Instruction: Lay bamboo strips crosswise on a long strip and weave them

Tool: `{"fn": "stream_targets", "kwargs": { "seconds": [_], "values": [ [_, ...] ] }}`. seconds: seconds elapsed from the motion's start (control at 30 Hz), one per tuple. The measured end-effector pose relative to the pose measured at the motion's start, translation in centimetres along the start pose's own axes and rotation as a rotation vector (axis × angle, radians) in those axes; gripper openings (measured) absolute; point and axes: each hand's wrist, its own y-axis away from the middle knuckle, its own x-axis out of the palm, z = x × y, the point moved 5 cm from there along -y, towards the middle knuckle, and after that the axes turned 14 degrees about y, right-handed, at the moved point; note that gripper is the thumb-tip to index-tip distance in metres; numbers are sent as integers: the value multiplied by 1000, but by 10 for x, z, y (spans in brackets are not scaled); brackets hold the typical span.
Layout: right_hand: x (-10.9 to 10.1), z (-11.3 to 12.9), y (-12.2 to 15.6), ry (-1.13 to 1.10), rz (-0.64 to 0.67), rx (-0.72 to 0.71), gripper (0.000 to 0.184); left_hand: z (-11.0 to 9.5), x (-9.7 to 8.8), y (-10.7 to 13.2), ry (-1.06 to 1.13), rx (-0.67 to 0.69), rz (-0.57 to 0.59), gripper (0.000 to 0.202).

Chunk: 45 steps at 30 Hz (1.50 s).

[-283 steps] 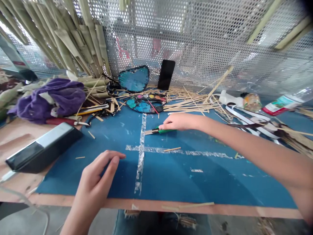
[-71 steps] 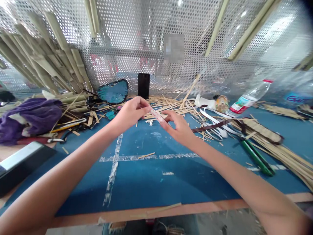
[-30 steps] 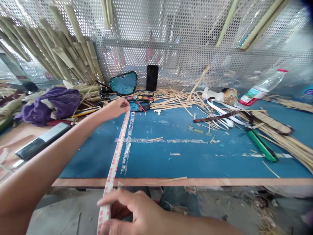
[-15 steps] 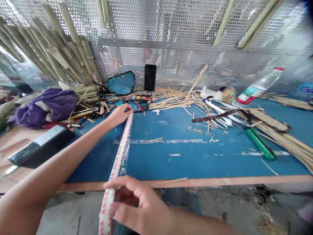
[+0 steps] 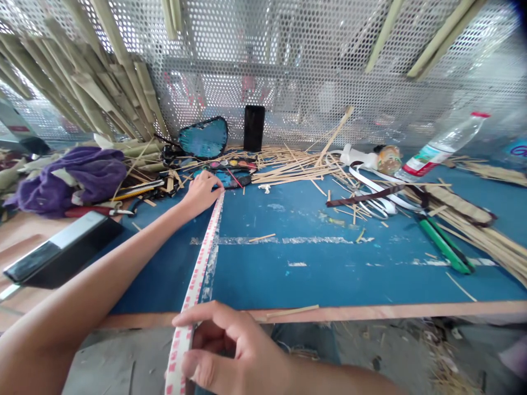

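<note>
A long white tape strip with red marks (image 5: 201,263) runs from the far side of the blue mat (image 5: 313,274) to past the table's near edge. My left hand (image 5: 201,192) pinches its far end down on the mat beside the paint palette (image 5: 230,174). My right hand (image 5: 230,351), near the wooden table edge, grips the near end of the tape, fingers closed round it. The strip lies stretched along an old line of clear tape on the mat.
Bamboo strips (image 5: 296,164) lie scattered at the back and right. A green utility knife (image 5: 444,244), a plastic bottle (image 5: 440,145), a black phone (image 5: 253,127), a purple cloth (image 5: 69,178) and a black box (image 5: 57,252) surround the mat. Perforated metal mesh stands behind.
Since the oldest frame my hands picked up the tape and pulled it out long. In the last second the strip has come down lower onto the mat, both hands still holding its ends.
</note>
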Motion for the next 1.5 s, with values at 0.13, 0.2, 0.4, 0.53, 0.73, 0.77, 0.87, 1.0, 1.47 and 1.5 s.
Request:
{"fn": "stream_targets", "kwargs": {
  "seconds": [0.13, 0.2, 0.4, 0.53, 0.73, 0.77, 0.87, 1.0, 1.47, 1.5],
  "values": [
    [-1, 2, 0, -1, 9, 12, 56, -12, -1, 7, -94, 35, 5, 23],
    [-2, 5, 1, 2, 8, 14, 56, -17, -3, 10, -131, 26, -31, 28],
    [-6, 7, 7, 35, -11, 72, 53, -24, -8, 23, -304, 31, 51, 33],
    [-7, 6, 7, 5, -6, 69, 49, -27, -11, 49, -279, 124, 226, 39],
    [-2, 5, 1, -30, -25, 16, 47, -35, -18, 89, -248, 105, 351, 47],
    [0, 5, 1, -40, -26, 10, 46, -37, -18, 94, -240, 102, 368, 47],
    [3, 3, 0, -83, -20, 3, 43, -43, -18, 103, -217, 95, 415, 50],
    [2, 0, 0, -120, -29, 2, 43, -46, -14, 113, -202, 95, 435, 53],
    [5, -11, 5, -275, 29, 128, 49, -62, -15, 163, -270, 259, 347, 52],
    [4, -13, 4, -234, 22, 136, 51, -63, -15, 166, -272, 256, 359, 53]
  ]
}}
